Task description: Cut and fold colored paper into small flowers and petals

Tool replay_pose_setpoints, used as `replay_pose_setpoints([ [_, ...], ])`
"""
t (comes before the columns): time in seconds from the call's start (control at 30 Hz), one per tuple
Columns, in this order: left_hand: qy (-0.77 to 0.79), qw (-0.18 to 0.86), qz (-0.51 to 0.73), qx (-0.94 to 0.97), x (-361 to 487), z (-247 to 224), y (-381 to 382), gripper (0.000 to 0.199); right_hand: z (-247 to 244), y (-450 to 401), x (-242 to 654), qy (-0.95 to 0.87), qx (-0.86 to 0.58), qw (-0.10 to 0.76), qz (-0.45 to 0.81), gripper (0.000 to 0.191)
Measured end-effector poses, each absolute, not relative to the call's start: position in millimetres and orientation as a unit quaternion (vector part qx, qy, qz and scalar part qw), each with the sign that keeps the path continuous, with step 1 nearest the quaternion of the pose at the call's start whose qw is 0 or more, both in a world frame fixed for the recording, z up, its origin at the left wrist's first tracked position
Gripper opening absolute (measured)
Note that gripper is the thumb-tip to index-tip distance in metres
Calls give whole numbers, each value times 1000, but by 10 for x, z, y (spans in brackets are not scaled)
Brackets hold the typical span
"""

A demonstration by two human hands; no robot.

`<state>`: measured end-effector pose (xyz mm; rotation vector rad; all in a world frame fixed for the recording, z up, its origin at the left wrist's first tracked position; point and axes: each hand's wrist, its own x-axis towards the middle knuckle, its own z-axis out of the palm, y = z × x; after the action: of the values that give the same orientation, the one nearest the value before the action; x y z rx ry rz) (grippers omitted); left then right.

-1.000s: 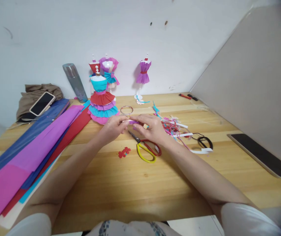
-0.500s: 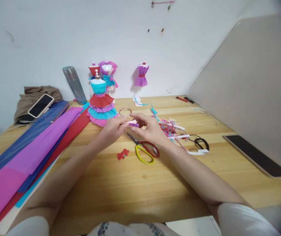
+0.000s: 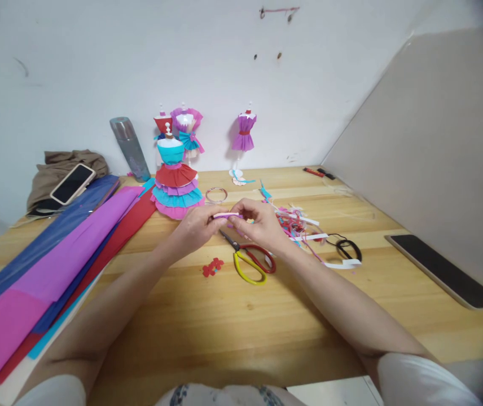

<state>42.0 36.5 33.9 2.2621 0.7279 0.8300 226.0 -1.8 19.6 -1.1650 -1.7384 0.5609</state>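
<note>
Between my two hands is a small folded strip of crepe paper (image 3: 227, 215), cream on top and purple beneath. My left hand (image 3: 199, 224) pinches its left end, and my right hand (image 3: 258, 220) pinches its right end with thumb and fingers. Just below the hands lie scissors (image 3: 247, 259) with one yellow and one red handle, blades partly under my fingers. A red paper flower (image 3: 213, 267) rests to the left of the scissors. Behind my left hand stands a miniature dress form (image 3: 176, 175) in tiered turquoise, red, purple and pink paper.
Other dressed forms, including a purple one (image 3: 245, 131), stand by the wall. Crepe paper sheets (image 3: 80, 248), a bottle (image 3: 129, 148) and a phone (image 3: 73, 183) lie left. Paper scraps (image 3: 294, 223), a black hair tie (image 3: 348, 250) and a dark flat device (image 3: 442, 270) are right.
My right fingers have closed in onto the paper's right end, where they were spread wider before. The paper now appears flatter, seen edge-on between both hands.
</note>
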Motion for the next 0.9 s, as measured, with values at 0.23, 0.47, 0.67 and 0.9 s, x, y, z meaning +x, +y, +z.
replay_pose_setpoints([
  [0.23,281,288,336,851,363,281,430,42,230,-30,2262,-704,-465,482,234,14],
  [0.47,235,207,301,901,395,331,390,16,134,-20,2267,-725,-454,466,224,13],
  [0.67,282,188,271,901,342,353,418,23,254,-18,2314,-746,-473,413,223,16],
  [0.9,344,336,305,822,328,410,470,25,240,-78,2515,-806,-537,56,243,26],
])
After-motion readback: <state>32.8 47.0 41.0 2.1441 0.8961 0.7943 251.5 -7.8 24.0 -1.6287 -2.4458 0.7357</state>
